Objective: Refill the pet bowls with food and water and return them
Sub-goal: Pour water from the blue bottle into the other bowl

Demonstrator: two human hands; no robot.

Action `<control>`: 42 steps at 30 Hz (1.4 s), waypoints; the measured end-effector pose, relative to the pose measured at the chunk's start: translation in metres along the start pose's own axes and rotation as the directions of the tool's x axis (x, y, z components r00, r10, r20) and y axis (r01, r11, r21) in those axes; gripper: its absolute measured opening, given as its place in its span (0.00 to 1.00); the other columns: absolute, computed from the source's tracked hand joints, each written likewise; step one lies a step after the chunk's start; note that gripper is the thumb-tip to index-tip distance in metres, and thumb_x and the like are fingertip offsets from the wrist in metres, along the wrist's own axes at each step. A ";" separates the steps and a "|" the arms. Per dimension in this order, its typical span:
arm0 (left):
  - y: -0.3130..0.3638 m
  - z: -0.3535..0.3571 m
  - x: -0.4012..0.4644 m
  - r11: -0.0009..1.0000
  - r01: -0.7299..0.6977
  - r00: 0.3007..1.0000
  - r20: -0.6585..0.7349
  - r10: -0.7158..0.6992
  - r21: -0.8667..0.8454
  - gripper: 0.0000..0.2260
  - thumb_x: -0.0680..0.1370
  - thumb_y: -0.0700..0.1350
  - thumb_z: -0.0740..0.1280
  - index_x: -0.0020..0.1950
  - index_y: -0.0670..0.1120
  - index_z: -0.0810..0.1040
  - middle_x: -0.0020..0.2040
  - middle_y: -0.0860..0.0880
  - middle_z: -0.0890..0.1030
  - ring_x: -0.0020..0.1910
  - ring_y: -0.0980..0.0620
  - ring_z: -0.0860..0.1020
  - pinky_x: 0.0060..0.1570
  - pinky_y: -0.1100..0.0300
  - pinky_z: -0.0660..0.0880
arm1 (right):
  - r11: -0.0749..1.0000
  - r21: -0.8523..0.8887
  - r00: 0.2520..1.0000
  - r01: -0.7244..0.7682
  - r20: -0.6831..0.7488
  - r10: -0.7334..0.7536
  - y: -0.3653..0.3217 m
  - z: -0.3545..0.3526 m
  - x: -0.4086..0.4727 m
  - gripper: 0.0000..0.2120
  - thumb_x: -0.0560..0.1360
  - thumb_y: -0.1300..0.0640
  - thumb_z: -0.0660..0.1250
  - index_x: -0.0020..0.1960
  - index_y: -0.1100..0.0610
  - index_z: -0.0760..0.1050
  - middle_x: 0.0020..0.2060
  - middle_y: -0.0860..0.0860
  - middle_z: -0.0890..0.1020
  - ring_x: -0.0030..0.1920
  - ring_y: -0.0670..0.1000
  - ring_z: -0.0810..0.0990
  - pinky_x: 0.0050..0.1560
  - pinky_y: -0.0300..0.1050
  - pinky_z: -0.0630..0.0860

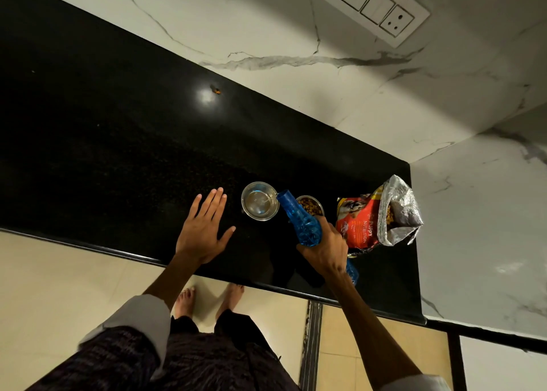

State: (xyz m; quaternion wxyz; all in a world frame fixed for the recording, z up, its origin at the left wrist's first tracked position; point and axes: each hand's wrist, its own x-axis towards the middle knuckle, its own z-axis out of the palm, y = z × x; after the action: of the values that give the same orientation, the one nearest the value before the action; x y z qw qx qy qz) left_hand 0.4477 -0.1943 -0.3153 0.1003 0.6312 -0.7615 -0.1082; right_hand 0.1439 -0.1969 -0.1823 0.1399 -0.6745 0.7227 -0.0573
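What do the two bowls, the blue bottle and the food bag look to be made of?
Water bowl and food bowl: likely polished steel, with shiny, mirror-like rims. Blue bottle: seemingly translucent, textured plastic; light passes through it. Food bag: probably printed plastic film with a silvery foil lining, crinkled at the open mouth.
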 end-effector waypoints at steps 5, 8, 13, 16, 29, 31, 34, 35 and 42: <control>0.000 -0.001 -0.001 1.000 0.000 1.000 0.000 0.000 0.009 0.37 0.84 0.63 0.54 0.84 0.41 0.53 0.85 0.41 0.54 0.85 0.46 0.50 0.82 0.41 0.51 | 1.000 -0.001 1.000 0.005 -0.001 -0.005 0.001 0.000 0.000 0.37 0.65 0.47 0.83 0.69 0.54 0.72 0.58 0.54 0.83 0.53 0.55 0.85 0.47 0.50 0.84; 0.001 -0.001 0.000 1.000 0.001 1.000 -0.003 -0.001 0.007 0.37 0.84 0.63 0.54 0.84 0.41 0.53 0.85 0.41 0.54 0.85 0.46 0.51 0.82 0.41 0.51 | 1.000 0.000 1.000 0.004 -0.002 -0.004 0.001 0.000 0.001 0.37 0.65 0.48 0.83 0.69 0.55 0.72 0.58 0.54 0.83 0.52 0.56 0.85 0.47 0.51 0.84; 0.000 0.000 0.000 1.000 0.003 1.000 0.002 -0.003 0.010 0.37 0.83 0.64 0.54 0.84 0.41 0.53 0.85 0.41 0.54 0.85 0.46 0.50 0.82 0.41 0.50 | 1.000 0.003 1.000 0.003 -0.005 -0.003 0.000 -0.001 0.001 0.37 0.65 0.48 0.84 0.69 0.55 0.72 0.58 0.55 0.83 0.52 0.56 0.85 0.48 0.51 0.84; 0.000 0.000 0.000 1.000 0.001 1.000 -0.003 -0.001 -0.001 0.37 0.83 0.63 0.54 0.84 0.41 0.54 0.85 0.41 0.54 0.85 0.46 0.51 0.82 0.41 0.51 | 1.000 -0.002 1.000 -0.001 -0.002 0.001 0.000 0.000 0.001 0.38 0.65 0.48 0.83 0.70 0.54 0.72 0.58 0.55 0.83 0.52 0.56 0.85 0.48 0.51 0.84; 0.000 0.000 0.000 1.000 0.003 1.000 0.006 -0.003 0.010 0.37 0.84 0.64 0.53 0.84 0.41 0.53 0.85 0.41 0.53 0.85 0.46 0.50 0.82 0.42 0.50 | 1.000 -0.002 1.000 -0.001 0.002 0.001 0.000 -0.001 0.000 0.38 0.65 0.48 0.83 0.70 0.55 0.72 0.58 0.55 0.83 0.53 0.56 0.85 0.49 0.51 0.84; 0.000 -0.001 0.000 1.000 0.004 1.000 0.003 -0.004 0.009 0.37 0.84 0.64 0.54 0.84 0.41 0.53 0.85 0.41 0.53 0.85 0.46 0.50 0.82 0.42 0.51 | 1.000 -0.008 1.000 -0.005 0.004 0.005 -0.001 -0.002 0.000 0.38 0.65 0.48 0.83 0.70 0.54 0.72 0.58 0.54 0.83 0.53 0.55 0.85 0.49 0.51 0.84; 0.000 0.000 0.000 1.000 0.001 1.000 -0.005 -0.001 0.000 0.37 0.84 0.63 0.54 0.84 0.41 0.54 0.85 0.41 0.54 0.85 0.46 0.51 0.82 0.41 0.51 | 1.000 -0.007 1.000 -0.010 0.009 0.010 -0.002 -0.002 0.001 0.38 0.66 0.48 0.83 0.71 0.54 0.72 0.59 0.54 0.83 0.53 0.55 0.85 0.49 0.49 0.83; 0.000 0.000 0.000 1.000 0.000 1.000 -0.008 0.000 -0.005 0.37 0.84 0.63 0.54 0.84 0.40 0.54 0.85 0.41 0.54 0.85 0.45 0.51 0.82 0.41 0.51 | 1.000 -0.005 1.000 -0.010 0.010 0.010 -0.002 -0.003 0.001 0.38 0.66 0.48 0.83 0.71 0.54 0.72 0.59 0.54 0.83 0.54 0.55 0.85 0.49 0.49 0.83; 0.000 0.000 0.000 1.000 0.002 1.000 0.006 -0.002 0.011 0.37 0.84 0.64 0.53 0.84 0.41 0.53 0.85 0.41 0.54 0.85 0.46 0.51 0.82 0.41 0.51 | 1.000 -0.014 1.000 -0.004 0.008 0.004 -0.001 -0.003 0.001 0.38 0.66 0.47 0.83 0.70 0.54 0.72 0.58 0.54 0.83 0.53 0.55 0.85 0.48 0.50 0.84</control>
State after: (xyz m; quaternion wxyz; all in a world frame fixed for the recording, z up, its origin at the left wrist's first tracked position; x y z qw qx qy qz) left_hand 0.4475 -0.1946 -0.3152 0.0946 0.6323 -0.7616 -0.1059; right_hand 0.1440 -0.1984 -0.1798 0.1383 -0.6742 0.7238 -0.0490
